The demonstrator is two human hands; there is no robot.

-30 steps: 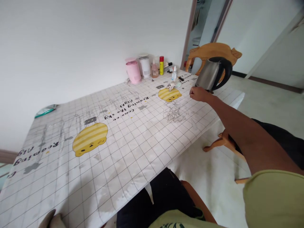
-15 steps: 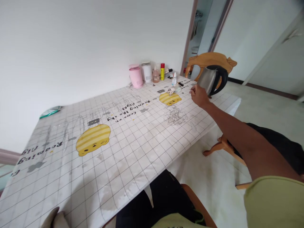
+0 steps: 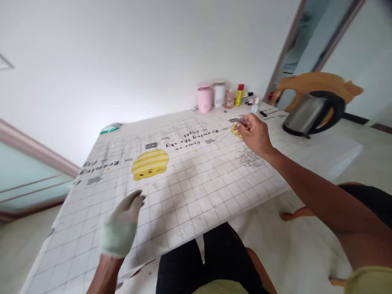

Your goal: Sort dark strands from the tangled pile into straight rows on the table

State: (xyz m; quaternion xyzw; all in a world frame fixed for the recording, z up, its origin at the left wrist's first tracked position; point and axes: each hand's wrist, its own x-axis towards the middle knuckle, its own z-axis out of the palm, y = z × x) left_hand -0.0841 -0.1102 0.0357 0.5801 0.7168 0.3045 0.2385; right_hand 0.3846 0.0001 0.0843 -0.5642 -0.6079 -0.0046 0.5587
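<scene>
My left hand (image 3: 124, 218) wears a pale glove with a light green cuff and dark fingertips. It hovers over the near left of the table, fingers loosely extended and somewhat blurred, with nothing visible in them. My bare right hand (image 3: 254, 132) is above the table's right half, its thumb and fingers pinched together. Whatever is in the pinch, if anything, is too small to make out. Below that hand lies a loose tangle of thin strands (image 3: 249, 158) on the checked tablecloth (image 3: 196, 188), partly hidden by the wrist.
A steel kettle (image 3: 303, 112) with a black handle stands at the right, before a wooden chair (image 3: 324, 79). Along the wall are a pink container (image 3: 204, 99), a white container (image 3: 219, 94), small bottles and a yellow can (image 3: 239, 96). A green-edged packet (image 3: 110, 128) lies far left.
My right hand has moved left, away from beside the kettle, to above the printed balloon. My gloved left hand has risen further into view. The whole view has turned left.
</scene>
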